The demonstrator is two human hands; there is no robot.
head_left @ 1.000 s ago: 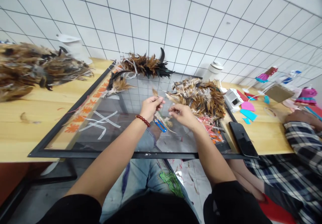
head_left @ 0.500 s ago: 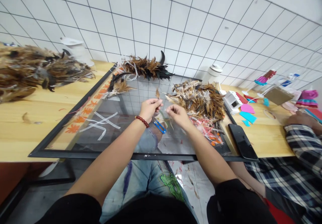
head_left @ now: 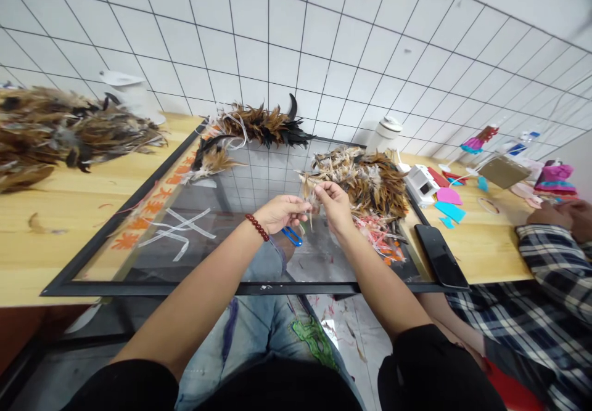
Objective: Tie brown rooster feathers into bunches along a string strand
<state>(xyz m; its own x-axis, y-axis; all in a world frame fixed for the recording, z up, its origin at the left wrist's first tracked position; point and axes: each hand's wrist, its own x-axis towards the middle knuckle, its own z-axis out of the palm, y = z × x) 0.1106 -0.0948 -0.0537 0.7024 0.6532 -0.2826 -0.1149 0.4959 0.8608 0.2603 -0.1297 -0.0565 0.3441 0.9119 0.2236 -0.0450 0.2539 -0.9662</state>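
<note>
My left hand (head_left: 287, 212), with a red bead bracelet at the wrist, is pinched around a small brown feather. Close on its right, my right hand (head_left: 333, 204) is also pinched, with pale brown feathers (head_left: 309, 190) showing between the two hands. Blue thread snips (head_left: 292, 236) are just below my left hand, partly covered by it. A heap of brown and cream feathers (head_left: 370, 180) lies beyond my right hand. Below that heap are red and white strips (head_left: 377, 235). White strips (head_left: 178, 233) lie crossed on the glass at the left.
The black-framed glass panel (head_left: 296, 288) rests on the wooden table (head_left: 23, 263). More feathers (head_left: 263, 121) lie at its back edge, others (head_left: 69, 130) far left. A phone (head_left: 441, 256), white device (head_left: 422, 183) and bottle (head_left: 385, 134) stand right. A person's plaid sleeve (head_left: 550, 251) is beyond.
My right hand has moved in toward my left hand, and pale feathers now show between them. The left hand has turned and dropped slightly. The view has shifted a little.
</note>
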